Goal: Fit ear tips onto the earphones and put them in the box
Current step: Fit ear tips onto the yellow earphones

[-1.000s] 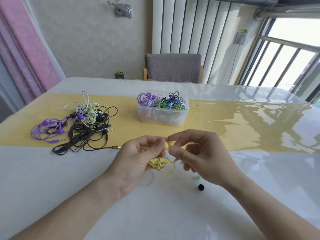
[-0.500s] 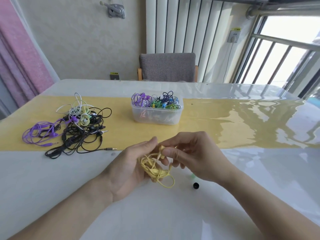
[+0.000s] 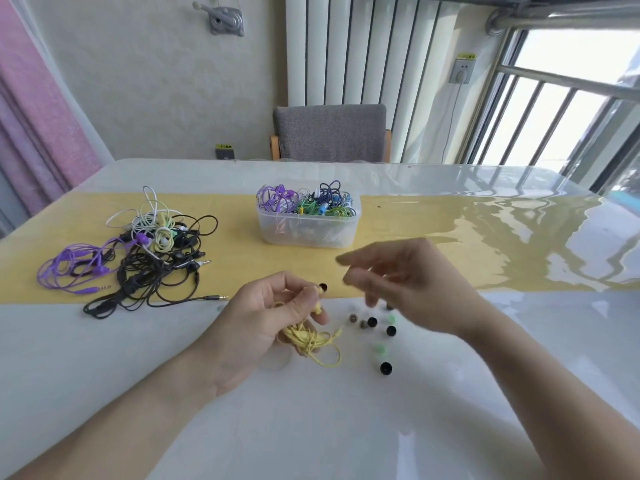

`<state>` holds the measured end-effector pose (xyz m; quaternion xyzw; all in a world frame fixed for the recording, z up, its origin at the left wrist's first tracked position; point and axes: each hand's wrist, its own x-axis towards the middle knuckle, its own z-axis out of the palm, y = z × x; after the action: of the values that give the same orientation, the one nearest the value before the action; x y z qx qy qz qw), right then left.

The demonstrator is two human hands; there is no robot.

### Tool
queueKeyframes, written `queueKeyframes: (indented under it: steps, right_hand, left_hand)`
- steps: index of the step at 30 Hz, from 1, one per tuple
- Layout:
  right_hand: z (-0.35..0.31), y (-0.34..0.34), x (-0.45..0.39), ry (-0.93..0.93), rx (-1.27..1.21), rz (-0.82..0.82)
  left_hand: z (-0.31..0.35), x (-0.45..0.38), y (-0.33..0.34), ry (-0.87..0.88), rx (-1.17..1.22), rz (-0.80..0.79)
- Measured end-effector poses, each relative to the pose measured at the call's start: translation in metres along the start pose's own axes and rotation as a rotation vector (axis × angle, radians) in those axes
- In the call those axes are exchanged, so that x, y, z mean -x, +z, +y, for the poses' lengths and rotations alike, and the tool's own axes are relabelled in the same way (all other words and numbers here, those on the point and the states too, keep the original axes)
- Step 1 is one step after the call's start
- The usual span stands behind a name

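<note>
My left hand (image 3: 263, 320) grips a bundled pair of yellow earphones (image 3: 308, 337), with a black ear tip (image 3: 322, 287) on the bud by my fingertips. The yellow cable hangs in loops under the hand. My right hand (image 3: 408, 289) hovers just to the right, blurred, fingers loosely curled and apart from the earphones; I see nothing in it. Several loose black, grey and green ear tips (image 3: 372, 322) lie on the white table under it. The clear plastic box (image 3: 308, 226) stands behind, full of coloured earphones.
A tangled pile of black, purple, white and pale green earphones (image 3: 138, 251) lies at the left on the yellow table runner (image 3: 450, 244). A grey chair (image 3: 329, 133) stands behind the table. A window with bars is at the right.
My right hand has let go of the yellow earphones and lifted away to the right. The loose ear tips it covered are now in sight. The camera has tilted slightly.
</note>
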<state>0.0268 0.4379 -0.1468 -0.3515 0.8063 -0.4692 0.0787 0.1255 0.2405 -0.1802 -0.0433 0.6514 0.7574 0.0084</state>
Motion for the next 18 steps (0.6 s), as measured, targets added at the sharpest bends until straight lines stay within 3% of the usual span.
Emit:
queueKeyframes:
  steps: [2,5,8,13,18]
  right_hand:
    - [0.011,-0.017,-0.006,0.022,0.181,0.087]
    - [0.029,-0.039,-0.01,0.128,0.454,-0.017]
    - [0.041,-0.051,-0.01,0.228,0.469,-0.128]
    - [0.046,-0.046,-0.013,0.204,0.482,-0.066]
    - [0.05,-0.042,-0.013,0.241,0.552,-0.12]
  left_hand:
    - [0.001,0.001,-0.001,-0.042,0.007,-0.034]
    - [0.004,0.003,-0.001,-0.081,0.006,-0.074]
    - [0.006,0.004,0.003,-0.085,0.019,-0.072]
    - [0.005,0.003,0.003,-0.097,0.022,-0.042]
    - [0.005,0.002,0.0,-0.116,0.035,-0.028]
